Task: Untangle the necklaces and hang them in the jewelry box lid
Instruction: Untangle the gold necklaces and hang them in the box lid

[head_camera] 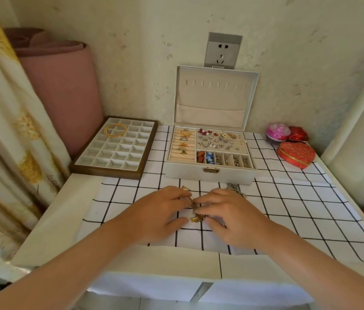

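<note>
**Untangling in progress, nothing hung yet**

Near edge: both forearms reach in over the bench [49, 224], which is covered by a white grid-pattern cloth [288, 204].

Left hand [158, 211] and right hand [232, 217] meet at mid-cloth over the tangled necklaces [196, 217], a small gold-and-dark clump lying on the cloth. Fingertips of both hands pinch together on strands of it; exact grip points are hidden under the fingers. A bit of gold shows just past the left fingers, and a silver chain [232, 186] lies just beyond the right hand; whether it joins the clump cannot be told.

Doing the step well, by judgement: keep the clump flat on the cloth, tease loops open sideways rather than pulling ends, which would tighten knots. Free one clasp end, feed it back through.

Behind the hands: jewelry box [210, 173], open, base packed with rings, earrings and charms. Its lid [216, 108] stands upright against the wall; the hook row [215, 84] looks empty, with a pocket below. A loose chain could snag the items in the base when lifted over.

Left: compartment tray [114, 151] holding gold bangles [115, 130]. Right: heart-shaped red box [296, 154], clear of the work. A wall socket [223, 50] sits above the lid.
</note>
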Action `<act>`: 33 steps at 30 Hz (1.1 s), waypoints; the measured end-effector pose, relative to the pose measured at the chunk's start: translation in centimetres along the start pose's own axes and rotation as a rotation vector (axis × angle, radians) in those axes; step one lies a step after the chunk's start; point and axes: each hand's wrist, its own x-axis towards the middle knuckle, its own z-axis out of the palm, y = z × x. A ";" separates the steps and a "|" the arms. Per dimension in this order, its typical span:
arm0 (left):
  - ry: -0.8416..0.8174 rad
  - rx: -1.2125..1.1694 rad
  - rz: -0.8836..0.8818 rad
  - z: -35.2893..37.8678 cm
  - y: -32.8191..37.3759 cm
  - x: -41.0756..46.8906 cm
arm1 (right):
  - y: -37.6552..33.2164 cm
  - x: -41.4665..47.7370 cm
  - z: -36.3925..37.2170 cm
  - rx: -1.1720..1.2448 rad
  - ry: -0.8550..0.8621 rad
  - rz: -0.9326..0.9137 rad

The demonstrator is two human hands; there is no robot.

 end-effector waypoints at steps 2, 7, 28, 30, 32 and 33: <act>-0.034 0.042 0.018 0.2 -0.2 -0.3 | 0.3 -0.2 0.0 -0.037 0.016 0.024; -0.004 0.086 0.001 -0.3 -0.3 -0.6 | 0.5 -0.1 0.0 -0.144 0.112 0.054; 0.126 0.064 0.108 0.1 0.6 -1.3 | -1.0 -0.5 0.4 0.002 0.119 -0.072; 0.085 0.067 0.150 0.2 0.8 -1.5 | -1.0 -0.7 0.2 0.052 0.113 -0.053; 0.086 0.078 0.123 -0.1 0.5 -1.7 | -0.9 -0.9 -0.2 0.104 0.094 -0.021; 0.093 0.081 0.099 -0.4 0.3 -1.8 | -0.9 -1.0 -0.3 0.127 0.083 0.001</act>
